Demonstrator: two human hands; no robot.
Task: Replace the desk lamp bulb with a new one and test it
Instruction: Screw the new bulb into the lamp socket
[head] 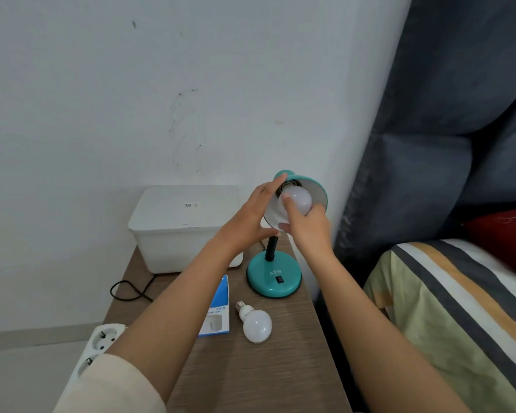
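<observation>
A teal desk lamp stands on the wooden bedside table, its round base (pixel 274 278) near the right edge and its shade (pixel 317 193) tilted toward me. A white bulb (pixel 297 200) sits in the shade's socket. My right hand (pixel 307 226) is closed around that bulb from below. My left hand (pixel 250 217) grips the left rim and back of the shade. A second white bulb (pixel 256 322) lies loose on the table, screw base pointing away, beside a blue and white bulb box (pixel 218 311).
A white lidded box (pixel 185 228) stands at the back of the table (pixel 250 374) against the wall. A black cord (pixel 131 290) loops off the left edge. A white power strip (pixel 100 347) lies lower left. A striped bed (pixel 459 317) is close on the right.
</observation>
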